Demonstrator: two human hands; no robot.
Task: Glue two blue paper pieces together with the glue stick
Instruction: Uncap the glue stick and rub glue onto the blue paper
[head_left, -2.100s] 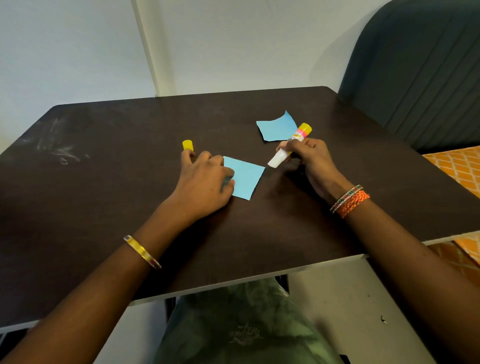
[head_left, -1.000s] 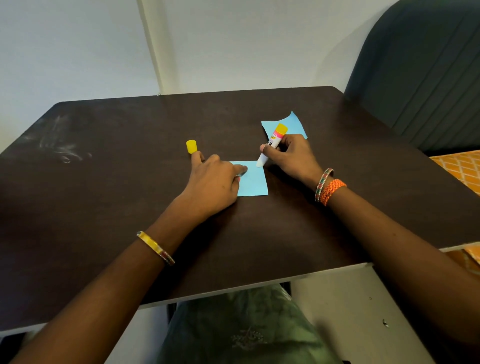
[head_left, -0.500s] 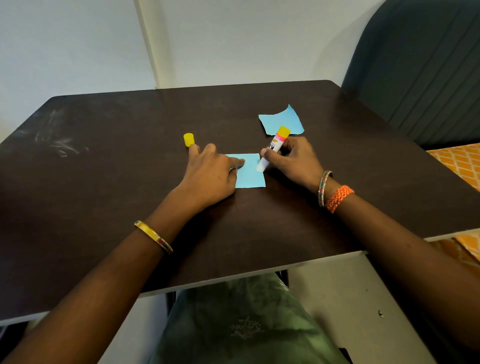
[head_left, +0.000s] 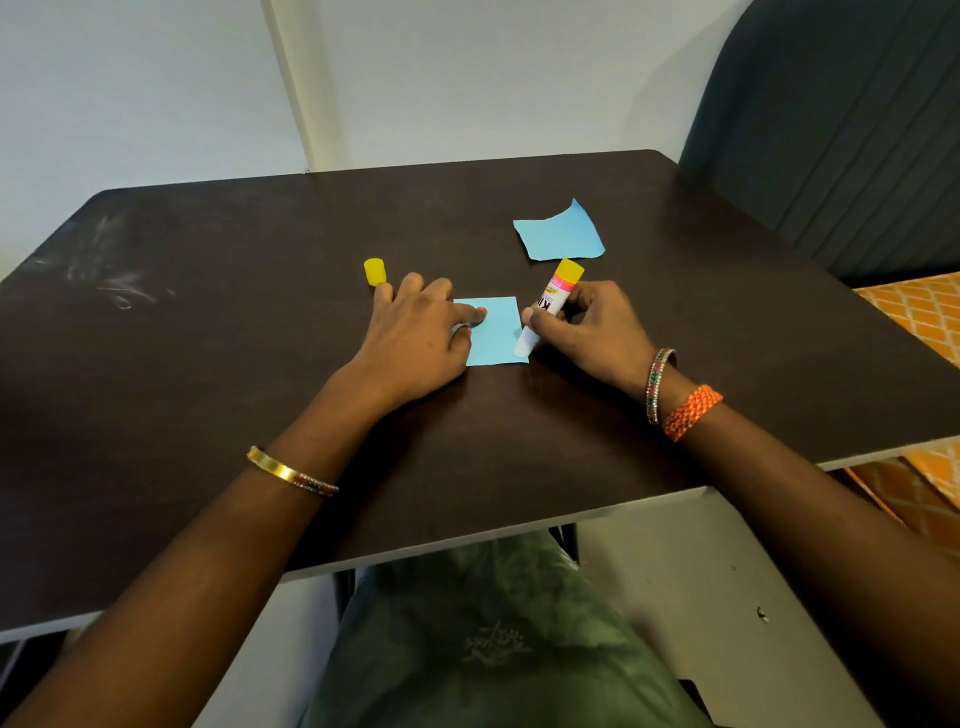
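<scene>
A small blue paper square (head_left: 496, 332) lies flat on the dark table (head_left: 208, 364). My left hand (head_left: 415, 338) presses its left edge down with spread fingers. My right hand (head_left: 587, 327) grips an uncapped glue stick (head_left: 550, 306), white with a yellow end, tilted so its white tip touches the square's lower right corner. A second blue paper piece (head_left: 561, 234), slightly curled, rests farther back to the right, apart from both hands. The yellow cap (head_left: 374, 271) stands just beyond my left fingertips.
The table's near edge (head_left: 467, 545) runs above my lap. A dark padded seat back (head_left: 831, 130) rises at the right, with an orange patterned surface (head_left: 924, 312) beside the table. A pale wall stands behind.
The glue stick's tip has slid from the square's upper right area down to its lower right corner. My left hand stays pressing the paper.
</scene>
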